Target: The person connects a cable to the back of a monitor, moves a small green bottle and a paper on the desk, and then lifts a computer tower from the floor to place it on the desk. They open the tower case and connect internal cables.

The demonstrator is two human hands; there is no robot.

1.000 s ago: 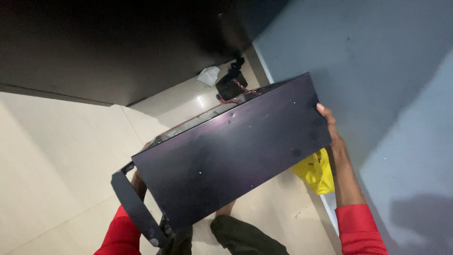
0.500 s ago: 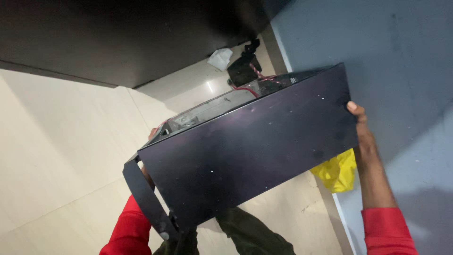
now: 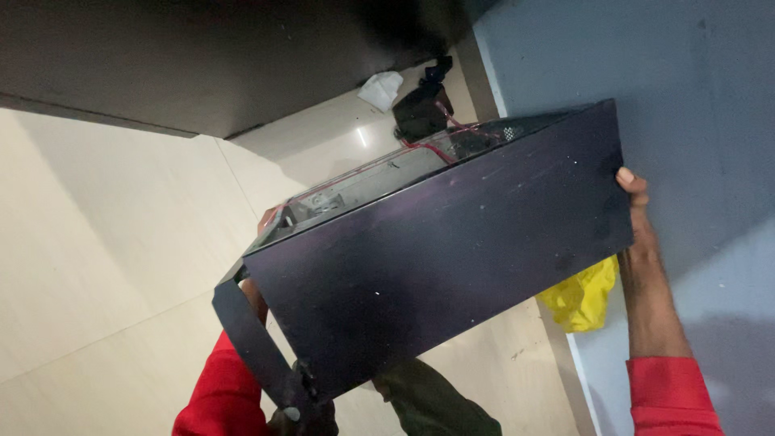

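I hold a large black metal computer case [image 3: 440,258] up off the floor, tilted, its dusty side panel facing me. My right hand [image 3: 638,218] grips its far right edge, fingers wrapped behind. My left hand [image 3: 257,295] is mostly hidden behind the case's left end, next to a loose black front strip [image 3: 250,339] hanging off the corner. The open top shows a grey metal interior with red cables [image 3: 436,149]. Both sleeves are red.
Cream floor tiles [image 3: 97,242] lie below. A dark cabinet [image 3: 202,56] stands at the top, a grey wall [image 3: 686,81] on the right. A yellow bag [image 3: 581,295], a white crumpled paper [image 3: 381,87] and a black object [image 3: 421,109] lie on the floor.
The case has risen and shifted right in view, closer to the camera. More of its open top and red cables shows. Both hands keep their hold.
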